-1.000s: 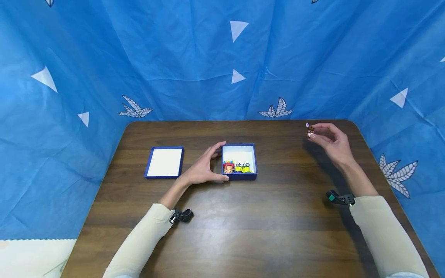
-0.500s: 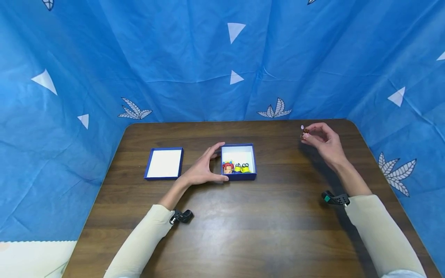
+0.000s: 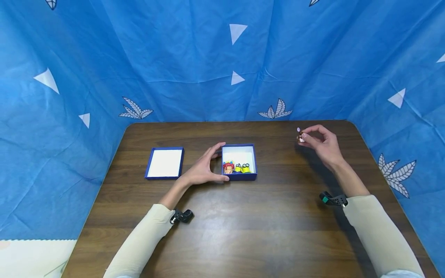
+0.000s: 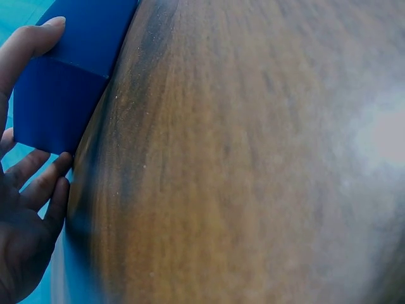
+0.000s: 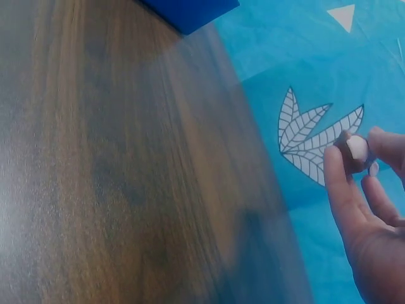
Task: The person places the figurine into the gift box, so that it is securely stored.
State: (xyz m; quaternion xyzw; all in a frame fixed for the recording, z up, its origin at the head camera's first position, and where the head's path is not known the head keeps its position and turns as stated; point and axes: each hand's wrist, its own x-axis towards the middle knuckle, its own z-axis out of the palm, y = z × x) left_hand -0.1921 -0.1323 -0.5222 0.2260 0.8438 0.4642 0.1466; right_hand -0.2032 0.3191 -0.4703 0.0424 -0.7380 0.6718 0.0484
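The left hand [image 3: 201, 168] spans the left side of an open blue box [image 3: 243, 176], thumb at its front corner and a finger at its back corner. In the left wrist view the thumb rests against the blue box wall [image 4: 57, 101]. A red-haired figure [image 3: 228, 167] and two yellow figures [image 3: 245, 168] lie along the box's front inside. Off to the right, above the table, the right hand [image 3: 325, 148] pinches a small brown and white figure [image 3: 301, 138] between thumb and fingers. The right wrist view shows the brown figure [image 5: 355, 151] at the fingertips.
A blue-edged lid [image 3: 164, 163] with a white inside lies left of the left hand. The brown wooden table [image 3: 243, 224] ends at a blue patterned cloth [image 3: 194, 58] behind and at both sides.
The right hand has moved a little to the left with the brown figure in its fingers. The left hand and the box have stayed in place.
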